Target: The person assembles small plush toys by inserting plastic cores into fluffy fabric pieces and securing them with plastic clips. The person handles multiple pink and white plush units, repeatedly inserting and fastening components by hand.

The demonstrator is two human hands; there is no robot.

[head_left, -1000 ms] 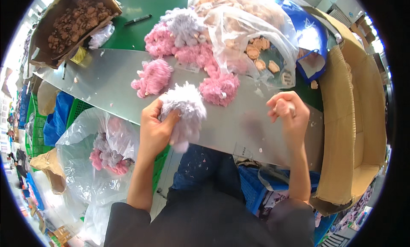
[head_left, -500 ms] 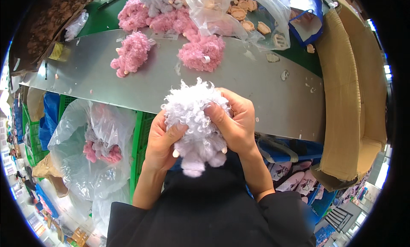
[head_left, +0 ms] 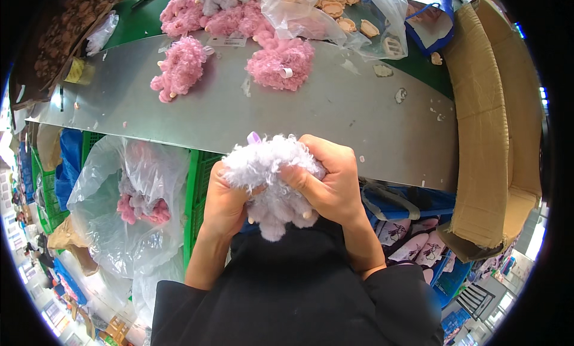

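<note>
Grey plush (head_left: 275,158) in left hand (head_left: 224,199) and right hand (head_left: 335,178), fingers (head_left: 304,181) curled round, hiding its sides; pink plushes (head_left: 293,59) beyond on tabletop (head_left: 209,122) (carton (head_left: 483,125) at right).

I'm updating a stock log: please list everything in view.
Curly plush toy: 1, pale grey, held, centre.
Table plush toys: several, pink and grey, far side.
Transparent bags: 2 large, colourless, table and lower left.
Moulded pieces: many, peach, by table bag.
Bagged plush: unclear, pink and grey, lower left.
Cardboard boxes: 2, brown, left and right.
Glossy bag: 1, blue, upper right.
Crates: several, green left, blue right.
Printed fabric: several, pink, lower right.
Worktable: 1, silver and green, centre.
Distant clutter: count unclear.
Sleeves: 2, black, bottom.
Left grip: 1, bare, holding toy.
Right grip: 1, bare, holding toy.
</note>
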